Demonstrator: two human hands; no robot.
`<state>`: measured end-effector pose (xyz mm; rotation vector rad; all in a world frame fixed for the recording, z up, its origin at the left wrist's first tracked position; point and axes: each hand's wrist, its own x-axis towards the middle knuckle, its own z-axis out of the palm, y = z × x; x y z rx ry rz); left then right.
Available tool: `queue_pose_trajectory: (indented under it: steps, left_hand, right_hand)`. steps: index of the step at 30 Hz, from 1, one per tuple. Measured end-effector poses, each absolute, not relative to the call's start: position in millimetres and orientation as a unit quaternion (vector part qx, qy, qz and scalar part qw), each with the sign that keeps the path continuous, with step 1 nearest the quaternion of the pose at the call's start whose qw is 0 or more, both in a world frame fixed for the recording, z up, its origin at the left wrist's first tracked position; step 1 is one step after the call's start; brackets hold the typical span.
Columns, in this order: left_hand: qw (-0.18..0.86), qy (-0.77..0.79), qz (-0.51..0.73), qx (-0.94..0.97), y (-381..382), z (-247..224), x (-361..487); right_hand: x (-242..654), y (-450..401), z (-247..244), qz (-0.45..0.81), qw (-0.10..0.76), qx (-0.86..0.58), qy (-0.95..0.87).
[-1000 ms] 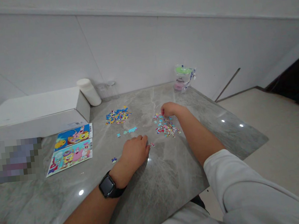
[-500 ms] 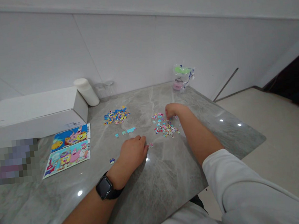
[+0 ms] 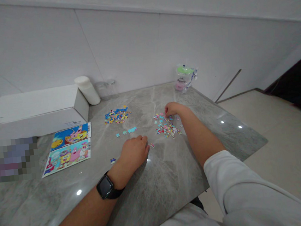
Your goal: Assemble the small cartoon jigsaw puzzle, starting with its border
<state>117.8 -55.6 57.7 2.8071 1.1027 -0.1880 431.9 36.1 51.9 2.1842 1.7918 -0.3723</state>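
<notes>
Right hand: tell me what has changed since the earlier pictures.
The right hand shifted slightly right at the far edge of the pink-and-red puzzle pile, then slightly back left. Whether it took or released a piece, I cannot tell. The left hand, light-blue pieces and picture sheet stayed put.

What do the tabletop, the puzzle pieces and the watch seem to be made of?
Tabletop: polished stone or a stone-look slab, by its grey veining and bright reflections.
Puzzle pieces: probably printed card, by their thin, flat look.
Watch: glossy dark glass or plastic face; the black strap may be rubber.
</notes>
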Motion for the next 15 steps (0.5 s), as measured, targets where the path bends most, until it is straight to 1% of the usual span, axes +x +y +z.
queue_pose_trajectory:
  steps: [6,15]
  left_hand:
    - [0.061,0.366,-0.063,0.926,-55.2,57.5,118.2]
    - [0.061,0.368,-0.068,0.925,-55.2,62.6,118.4]
  right_hand:
    - [437.7,38.2,51.0,-0.108,0.150,0.770,0.611]
    - [413.9,33.2,66.0,-0.145,0.100,0.713,0.679]
